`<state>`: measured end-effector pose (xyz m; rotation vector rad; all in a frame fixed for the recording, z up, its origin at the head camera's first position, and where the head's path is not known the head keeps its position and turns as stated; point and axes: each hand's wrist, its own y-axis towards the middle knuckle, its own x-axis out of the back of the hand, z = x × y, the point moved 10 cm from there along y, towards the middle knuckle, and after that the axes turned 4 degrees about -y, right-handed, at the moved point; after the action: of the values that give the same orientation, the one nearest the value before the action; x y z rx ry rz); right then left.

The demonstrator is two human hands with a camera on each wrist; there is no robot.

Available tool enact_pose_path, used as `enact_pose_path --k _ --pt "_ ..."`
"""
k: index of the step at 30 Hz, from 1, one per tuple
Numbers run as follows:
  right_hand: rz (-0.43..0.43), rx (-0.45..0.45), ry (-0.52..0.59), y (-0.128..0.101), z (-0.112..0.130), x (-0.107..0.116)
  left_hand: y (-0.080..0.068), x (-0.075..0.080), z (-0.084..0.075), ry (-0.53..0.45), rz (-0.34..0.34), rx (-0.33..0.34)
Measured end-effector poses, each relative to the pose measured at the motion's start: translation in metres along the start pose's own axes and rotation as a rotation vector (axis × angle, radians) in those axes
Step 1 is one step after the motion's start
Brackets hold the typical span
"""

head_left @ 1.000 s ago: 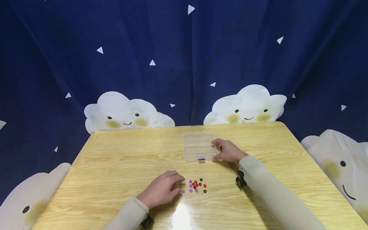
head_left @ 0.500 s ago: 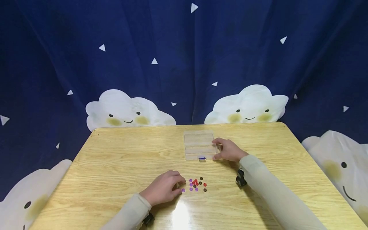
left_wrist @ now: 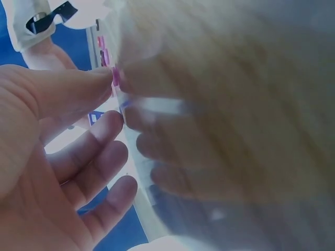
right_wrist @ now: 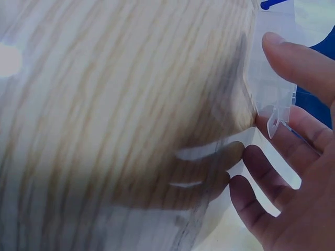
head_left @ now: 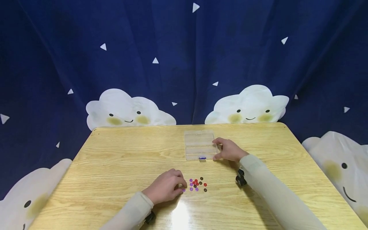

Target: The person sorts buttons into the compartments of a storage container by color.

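Note:
A heap of small round beads [head_left: 197,185], purple, red and dark brown, lies on the wooden table [head_left: 120,159] near its front. My left hand [head_left: 181,187] rests at the heap's left edge, fingers bent down. In the left wrist view that hand [left_wrist: 114,102] has its thumb tip touching a purple bead [left_wrist: 116,77], with the index finger a little apart. Farther back stands a clear plastic box [head_left: 199,145] with a blue latch [head_left: 202,158]. My right hand [head_left: 217,149] holds its right side, thumb at the front corner. The right wrist view shows that hand [right_wrist: 264,89] at the box [right_wrist: 272,78] edge.
A dark blue curtain [head_left: 172,64] with white clouds and triangles hangs behind and beside the table. Black camera straps [head_left: 241,179] sit on both wrists. Light glares off the tabletop [head_left: 181,217] at the front.
My left hand has slid slightly right and curled its fingers down toward the purple bead at the heap's edge. The right hand and box have stayed put.

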<state>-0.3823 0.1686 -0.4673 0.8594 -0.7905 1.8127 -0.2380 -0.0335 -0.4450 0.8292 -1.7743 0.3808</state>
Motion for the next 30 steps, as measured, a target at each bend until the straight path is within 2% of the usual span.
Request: enact_pose_path --k 20,30 --pt "0.009 -0.005 0.01 0.0004 -0.0032 -0.0022 0.0058 -0.0018 -0.0044 0.076 0.001 0.003" --pt "-0.008 -0.008 -0.002 -0.0013 -0.0009 0.0 0.0085 -0.0034 -0.0027 0.081 0.019 0.019"
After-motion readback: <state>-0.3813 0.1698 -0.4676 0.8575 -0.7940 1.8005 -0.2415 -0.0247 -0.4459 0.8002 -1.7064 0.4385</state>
